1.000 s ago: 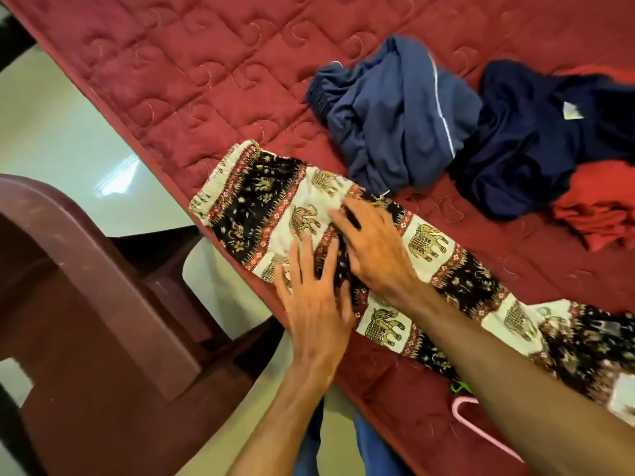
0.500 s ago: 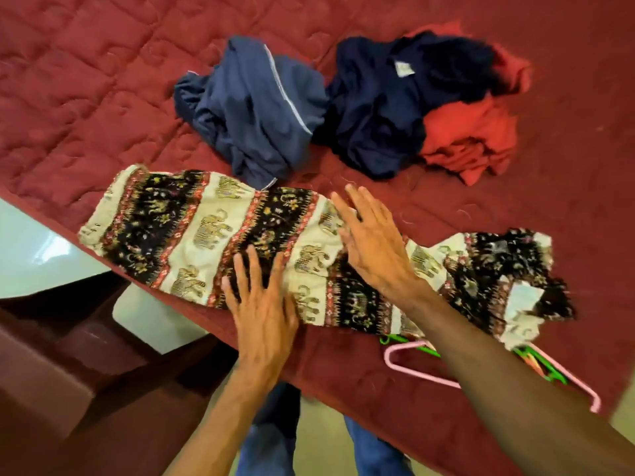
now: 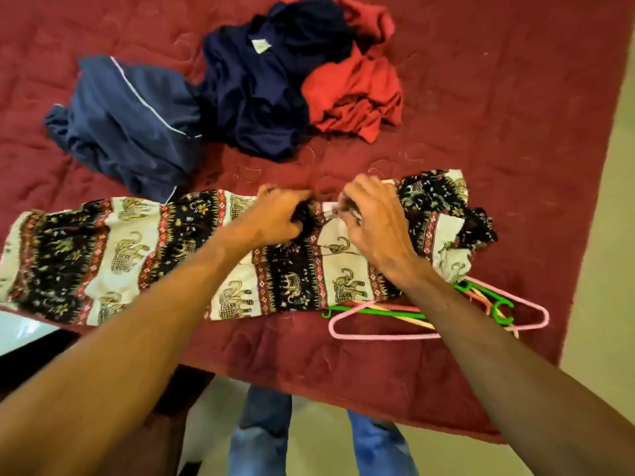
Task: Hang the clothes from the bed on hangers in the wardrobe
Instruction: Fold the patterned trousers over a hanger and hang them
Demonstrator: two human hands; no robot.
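On the maroon quilted bedspread point(image 3: 498, 115), elephant-print trousers point(image 3: 130, 249) lie lengthwise, left to right. The left hand point(image 3: 278, 216) and right hand point(image 3: 374, 223), close together, pinch their far edge (mid-length), with plastic hangers point(image 3: 494, 305) nearer the right hand.

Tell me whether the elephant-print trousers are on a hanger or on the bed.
On the bed: the elephant-print trousers lie across the red quilt, left hand and right hand gripping their far edge; the hangers lie loose alongside.
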